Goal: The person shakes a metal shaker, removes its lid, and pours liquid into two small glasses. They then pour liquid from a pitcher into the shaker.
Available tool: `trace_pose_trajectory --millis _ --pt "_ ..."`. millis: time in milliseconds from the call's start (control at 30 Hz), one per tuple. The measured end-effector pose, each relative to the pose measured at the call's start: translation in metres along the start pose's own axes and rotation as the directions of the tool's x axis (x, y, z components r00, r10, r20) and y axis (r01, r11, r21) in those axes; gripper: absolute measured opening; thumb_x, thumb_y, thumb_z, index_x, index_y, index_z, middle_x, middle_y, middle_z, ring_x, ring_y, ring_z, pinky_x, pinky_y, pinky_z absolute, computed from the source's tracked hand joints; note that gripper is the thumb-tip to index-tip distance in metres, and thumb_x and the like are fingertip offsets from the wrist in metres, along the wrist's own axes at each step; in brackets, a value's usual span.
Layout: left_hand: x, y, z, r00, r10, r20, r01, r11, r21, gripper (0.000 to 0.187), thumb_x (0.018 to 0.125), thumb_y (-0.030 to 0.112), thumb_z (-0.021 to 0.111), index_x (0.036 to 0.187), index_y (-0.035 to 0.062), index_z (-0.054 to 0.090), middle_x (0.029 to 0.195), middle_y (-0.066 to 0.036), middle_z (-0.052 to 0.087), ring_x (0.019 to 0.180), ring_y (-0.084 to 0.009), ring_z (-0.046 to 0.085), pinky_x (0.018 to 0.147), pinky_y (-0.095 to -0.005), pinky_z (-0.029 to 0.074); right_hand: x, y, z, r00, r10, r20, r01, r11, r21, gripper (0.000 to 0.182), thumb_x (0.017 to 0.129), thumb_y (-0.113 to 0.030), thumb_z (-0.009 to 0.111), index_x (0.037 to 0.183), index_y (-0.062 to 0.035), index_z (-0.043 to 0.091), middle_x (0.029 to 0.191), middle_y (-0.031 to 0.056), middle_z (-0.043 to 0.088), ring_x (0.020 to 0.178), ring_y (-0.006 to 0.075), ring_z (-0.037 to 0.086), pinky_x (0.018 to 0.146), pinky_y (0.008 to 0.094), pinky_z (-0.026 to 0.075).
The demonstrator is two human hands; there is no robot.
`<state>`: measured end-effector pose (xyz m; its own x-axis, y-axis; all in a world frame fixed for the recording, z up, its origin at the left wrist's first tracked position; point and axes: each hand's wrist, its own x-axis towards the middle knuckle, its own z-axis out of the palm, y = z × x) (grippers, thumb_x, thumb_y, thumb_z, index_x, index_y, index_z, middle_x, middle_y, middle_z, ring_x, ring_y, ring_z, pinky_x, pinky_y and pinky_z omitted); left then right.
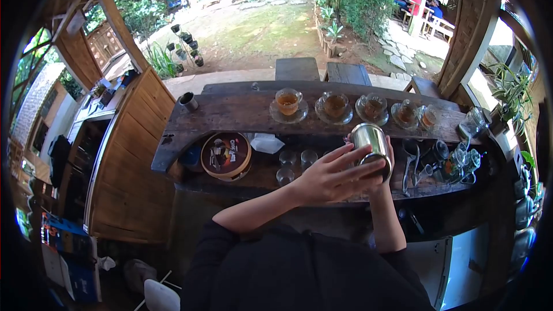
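Note:
A shiny metal canister (368,136) is held tilted above the counter's front shelf, between both hands. My left hand (337,175) reaches in from the left, its fingers laid across the canister's lower end. My right hand (386,164) wraps the canister's right side, and most of its fingers are hidden behind the metal. What is inside the canister cannot be seen. Just beyond it stand several clear glass cups of amber liquid; a glass cup (288,101) at the left of the row sits on a glass saucer (277,116).
A round tin (226,155) and small empty glasses (286,175) stand on the lower shelf. To the right are metal utensils (408,167), several glass vessels (459,158) and a glass jar (474,122). A metal cup (188,101) stands at the counter's far left.

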<state>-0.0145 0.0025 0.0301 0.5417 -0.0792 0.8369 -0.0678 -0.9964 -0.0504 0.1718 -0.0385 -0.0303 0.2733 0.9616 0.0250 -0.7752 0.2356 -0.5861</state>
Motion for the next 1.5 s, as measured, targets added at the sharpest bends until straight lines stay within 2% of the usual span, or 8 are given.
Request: trace_pose_trajectory --millis 200,400,600,733,1100,1267,1400,1500 --pt "-0.001 0.038 -0.005 0.908 0.367 -0.202 -0.355 0.93 0.094 0.033 0.083 0.014 0.068 0.115 0.0216 0.071 0.126 0.003 0.064 0.126 -0.0272 0.054 0.108 -0.0416 0.042 -0.026 -0.018 0.046 0.907 -0.056 0.418 -0.089 0.943 0.321 0.085 0.09 -0.063 0.045 0.14 0.0053 0.035 0.131 0.0284 0.047 0.111 0.0414 0.058 0.078 0.0525 0.059" --pt "-0.008 0.003 0.01 0.997 -0.065 -0.052 0.062 0.996 -0.058 0.036 0.083 0.016 0.065 0.119 0.0216 0.069 0.133 0.001 0.059 0.13 -0.0269 0.049 0.108 -0.0456 0.042 -0.003 0.01 0.002 0.993 0.11 -0.035 -0.104 0.984 0.145 0.071 0.094 -0.055 0.04 0.132 0.0051 0.047 0.123 0.0259 0.057 0.112 0.0376 0.059 0.085 0.0482 0.055" --pt "-0.007 0.04 0.001 0.96 0.265 -0.09 -0.268 0.963 -0.016 0.035 0.087 0.02 0.062 0.122 0.0187 0.067 0.13 0.001 0.061 0.128 -0.0258 0.052 0.108 -0.0478 0.042 -0.016 -0.012 0.03 0.856 0.139 0.498 -0.349 0.866 0.358 0.091 0.09 -0.064 0.045 0.143 0.008 0.027 0.138 0.0294 0.041 0.109 0.0436 0.058 0.078 0.0505 0.06" --pt "-0.014 0.008 0.017 0.989 0.076 -0.124 -0.073 0.997 0.027 0.04 0.086 0.017 0.064 0.126 0.0178 0.064 0.136 0.0 0.056 0.13 -0.0255 0.049 0.111 -0.0468 0.039 0.0 0.0 0.006 0.986 0.134 0.1 -0.15 0.973 0.178 0.08 0.094 -0.059 0.041 0.137 0.0091 0.037 0.131 0.029 0.049 0.106 0.0398 0.062 0.081 0.0503 0.059" --pt "-0.006 0.02 0.009 1.0 0.021 0.007 -0.021 1.0 -0.008 0.036 0.086 0.023 0.063 0.121 0.0201 0.068 0.129 0.001 0.062 0.131 -0.0245 0.05 0.114 -0.048 0.033 -0.018 0.0 0.01 0.983 0.097 0.156 -0.141 0.945 0.296 0.079 0.094 -0.06 0.043 0.137 0.0059 0.039 0.131 0.0289 0.05 0.112 0.042 0.057 0.08 0.0511 0.058" --pt "0.001 0.049 -0.007 0.893 0.41 -0.186 -0.413 0.911 0.025 0.031 0.088 0.022 0.064 0.118 0.0197 0.07 0.131 0.003 0.061 0.129 -0.0232 0.051 0.113 -0.0472 0.035 -0.038 -0.009 0.029 0.848 -0.032 0.529 -0.242 0.865 0.44 0.089 0.092 -0.061 0.048 0.147 0.0032 0.021 0.142 0.0295 0.03 0.119 0.0453 0.046 0.084 0.0605 0.056" --pt "-0.004 0.025 -0.001 0.991 -0.071 0.117 0.084 0.99 -0.11 0.035 0.092 0.017 0.058 0.125 0.0173 0.065 0.136 -0.001 0.057 0.129 -0.0246 0.051 0.113 -0.0444 0.035 -0.007 0.017 -0.037 0.931 0.318 0.177 -0.364 0.823 0.435 0.08 0.093 -0.062 0.043 0.143 0.0011 0.034 0.135 0.0282 0.046 0.113 0.0413 0.055 0.087 0.052 0.056" --pt "-0.002 0.018 -0.002 0.994 0.084 -0.072 -0.087 0.996 -0.032 0.037 0.09 0.015 0.059 0.126 0.0178 0.065 0.14 -0.001 0.054 0.131 -0.0234 0.049 0.113 -0.0438 0.036 -0.032 0.005 0.013 0.981 0.173 0.084 -0.192 0.9 0.391 0.08 0.092 -0.061 0.045 0.141 0.0008 0.037 0.134 0.0275 0.047 0.115 0.0413 0.055 0.086 0.0518 0.056"
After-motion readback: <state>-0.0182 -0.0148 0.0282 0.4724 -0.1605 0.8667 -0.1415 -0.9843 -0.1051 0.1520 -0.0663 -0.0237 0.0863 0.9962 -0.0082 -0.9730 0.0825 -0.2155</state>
